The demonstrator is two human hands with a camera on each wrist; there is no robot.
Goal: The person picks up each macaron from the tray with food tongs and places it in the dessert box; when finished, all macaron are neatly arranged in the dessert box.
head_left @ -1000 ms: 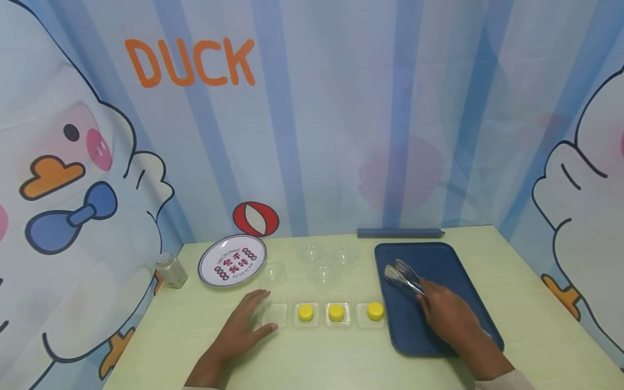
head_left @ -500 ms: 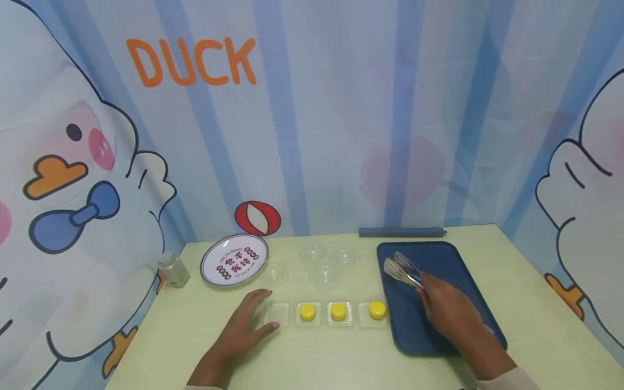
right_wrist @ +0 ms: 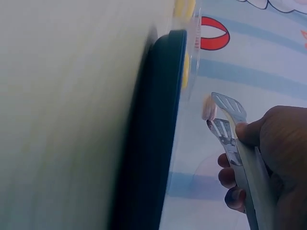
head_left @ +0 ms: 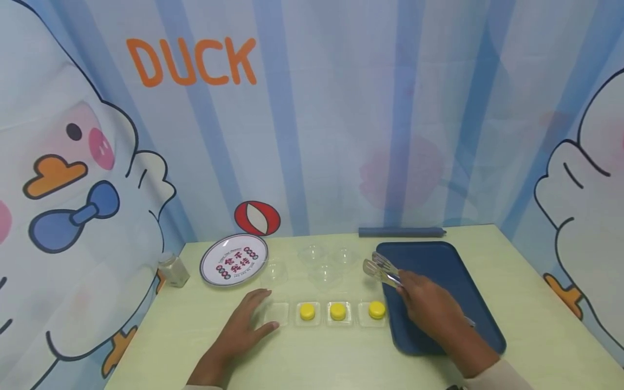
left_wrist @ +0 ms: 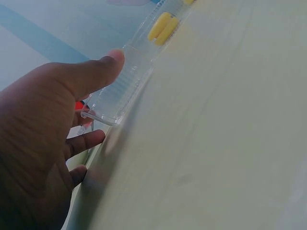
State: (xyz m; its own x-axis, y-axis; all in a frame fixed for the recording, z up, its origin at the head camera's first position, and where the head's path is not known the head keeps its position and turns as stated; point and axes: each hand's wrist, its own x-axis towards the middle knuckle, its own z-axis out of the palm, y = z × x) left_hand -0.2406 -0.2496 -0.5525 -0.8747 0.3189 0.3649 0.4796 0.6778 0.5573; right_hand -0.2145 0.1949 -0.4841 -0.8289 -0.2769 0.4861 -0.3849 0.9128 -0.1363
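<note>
My right hand (head_left: 431,306) grips metal tongs (head_left: 385,271) over the left edge of the blue tray (head_left: 453,271). The tongs' slotted ends stand apart. In the right wrist view a small pale pinkish round shape (right_wrist: 209,108) shows by those ends; I cannot tell whether they hold it. My left hand (head_left: 239,327) lies with fingers spread around the left end of a clear plastic box base (head_left: 277,314), thumb in front and fingers behind. To its right, in a row, three similar bases each hold a yellow macaron (head_left: 307,311), (head_left: 338,311), (head_left: 377,310).
Clear domed lids (head_left: 324,273) stand behind the row, with another lid (head_left: 274,272) beside the patterned plate (head_left: 234,260). A small jar (head_left: 173,271) is at the far left. A dark blue rod-shaped object (head_left: 402,232) lies along the back edge by the curtain.
My right hand has moved left with the tongs, from over the tray to past its left edge. My left hand stays where it was.
</note>
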